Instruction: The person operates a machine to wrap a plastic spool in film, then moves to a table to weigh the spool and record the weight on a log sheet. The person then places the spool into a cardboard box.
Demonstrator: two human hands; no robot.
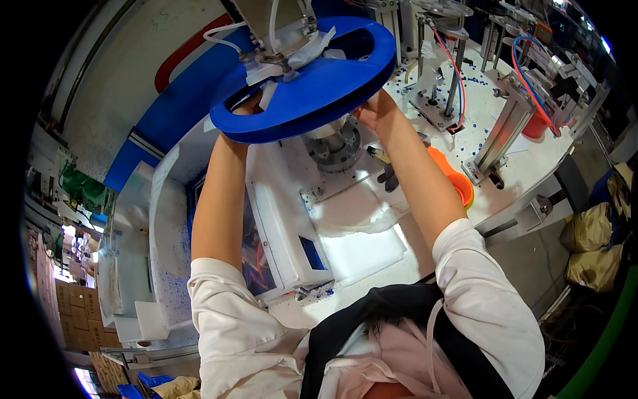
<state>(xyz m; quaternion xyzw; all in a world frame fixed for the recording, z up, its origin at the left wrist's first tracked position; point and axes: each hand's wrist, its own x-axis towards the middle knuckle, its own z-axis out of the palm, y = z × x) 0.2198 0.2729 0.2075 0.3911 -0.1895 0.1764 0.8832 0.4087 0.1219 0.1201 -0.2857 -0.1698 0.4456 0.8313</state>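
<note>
Blue wheel (319, 90) btwn L hand (250, 104) & R hand (376, 110), long axis near-left to far-right; hands apart at rim, equally near, fingers mostly hidden, grip can't tell.

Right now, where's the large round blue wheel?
The blue wheel is upper centre in the head view, between your left hand and right hand, above the grey metal flange.

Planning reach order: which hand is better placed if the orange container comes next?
Probably the right hand: it is nearer the orange container, while the left hand is at the opposite side of the blue wheel.
</note>
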